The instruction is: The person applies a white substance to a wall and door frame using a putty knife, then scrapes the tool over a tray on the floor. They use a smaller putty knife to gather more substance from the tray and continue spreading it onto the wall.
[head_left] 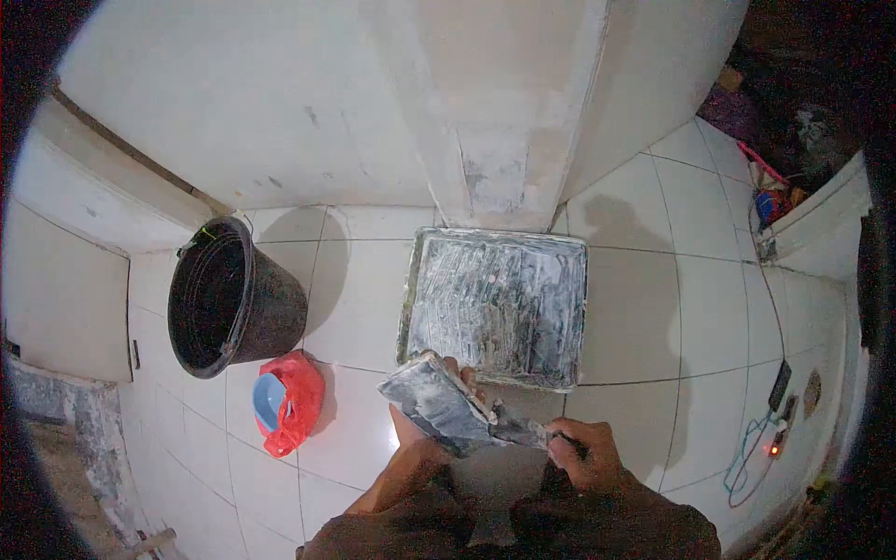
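Note:
My left hand (420, 457) is wrapped around a flat rectangular plaster board (434, 401), its grey face smeared with white paste and tilted toward me. Some of the left fingers show beyond its far edge. The fingers of my right hand (590, 455) close on the dark handle of a putty knife (523, 429), whose smeared blade touches or nearly touches the board's right end. Just beyond both hands, a large dark rectangular tray (581, 317) lies on the floor, coated inside with streaks of white paste.
A black bucket (271, 308) stands left of the tray. Nearer me is a red plastic bag (308, 392) around a light-blue bowl (269, 401). A patched wall column (504, 121) rises behind the tray. At right, a power strip (777, 443) with a lit red light and cables lies on the tiles.

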The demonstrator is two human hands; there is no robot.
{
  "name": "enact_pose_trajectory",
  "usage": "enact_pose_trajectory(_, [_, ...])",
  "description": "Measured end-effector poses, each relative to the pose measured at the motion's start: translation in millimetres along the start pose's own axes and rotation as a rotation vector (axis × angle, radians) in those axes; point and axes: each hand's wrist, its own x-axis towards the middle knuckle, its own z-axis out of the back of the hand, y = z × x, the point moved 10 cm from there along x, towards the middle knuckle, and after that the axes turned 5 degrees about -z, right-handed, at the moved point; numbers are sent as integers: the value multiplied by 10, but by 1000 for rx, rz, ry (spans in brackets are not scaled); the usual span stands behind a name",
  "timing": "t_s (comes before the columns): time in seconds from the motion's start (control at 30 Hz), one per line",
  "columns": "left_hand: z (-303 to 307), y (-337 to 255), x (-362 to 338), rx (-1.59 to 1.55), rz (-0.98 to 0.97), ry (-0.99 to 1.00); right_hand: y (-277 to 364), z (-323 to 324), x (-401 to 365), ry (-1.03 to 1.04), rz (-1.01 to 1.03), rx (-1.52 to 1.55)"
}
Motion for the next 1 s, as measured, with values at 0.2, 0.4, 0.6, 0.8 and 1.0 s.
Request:
enact_pose_trajectory(0.2, [59, 87, 29, -107, 40, 47, 51, -19, 44, 21, -41, -16])
enact_pose_trajectory(0.4, [-44, 45, -17, -70, 2, -5, 80, -2, 103, 17, -63, -33])
enact_pose_trajectory(0.6, [25, -2, 70, 40, -46, 168, 82, -32, 120, -23, 60, -82])
enact_pose_trajectory(0.8, [60, 10, 62, 90, -61, 73, -97, -75, 110, -31, -14, -70])
enact_pose_trajectory(1.0, [-65, 104, -3, -86, 35, 140, -60, -79, 92, -20, -37, -63])
